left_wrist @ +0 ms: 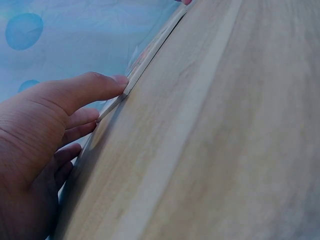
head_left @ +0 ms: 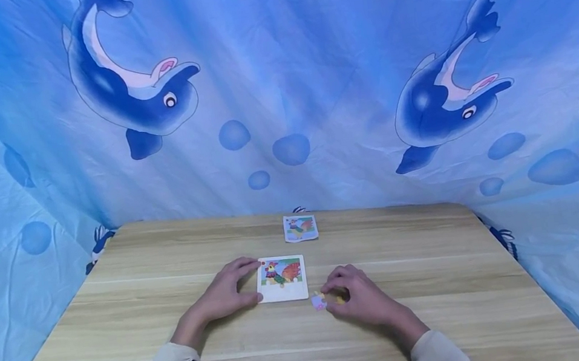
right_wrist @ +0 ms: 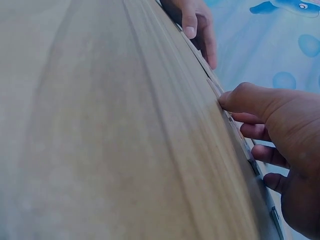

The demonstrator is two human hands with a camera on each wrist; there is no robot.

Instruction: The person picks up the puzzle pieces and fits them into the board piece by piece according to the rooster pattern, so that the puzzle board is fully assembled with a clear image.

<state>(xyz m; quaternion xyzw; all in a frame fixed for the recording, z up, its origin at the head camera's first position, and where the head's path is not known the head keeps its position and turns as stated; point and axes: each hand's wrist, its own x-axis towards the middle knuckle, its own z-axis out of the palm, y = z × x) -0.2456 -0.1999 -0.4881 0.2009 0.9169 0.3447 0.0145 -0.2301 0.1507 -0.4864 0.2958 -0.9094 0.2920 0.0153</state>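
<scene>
A white-framed puzzle board (head_left: pixel 285 294) with a colourful rooster picture lies on the table, its lower part plain white. Spanning its left side, my left hand (head_left: pixel 227 292) holds it with the thumb at the near corner and the fingers at the far one; the left wrist view shows the thumb (left_wrist: pixel 107 86) on the board's edge. Just right of the board, my right hand (head_left: pixel 362 299) pinches a small lilac and yellow puzzle piece (head_left: pixel 318 302) low at the table. A yellow bit (head_left: pixel 340 300) shows under its curled fingers, partly hidden.
Behind the board, a small paper card (head_left: pixel 300 228) with a similar rooster picture lies near the back edge of the wooden table (head_left: pixel 207 350). A blue curtain (head_left: pixel 309 80) with dolphins hangs behind the table and along its sides.
</scene>
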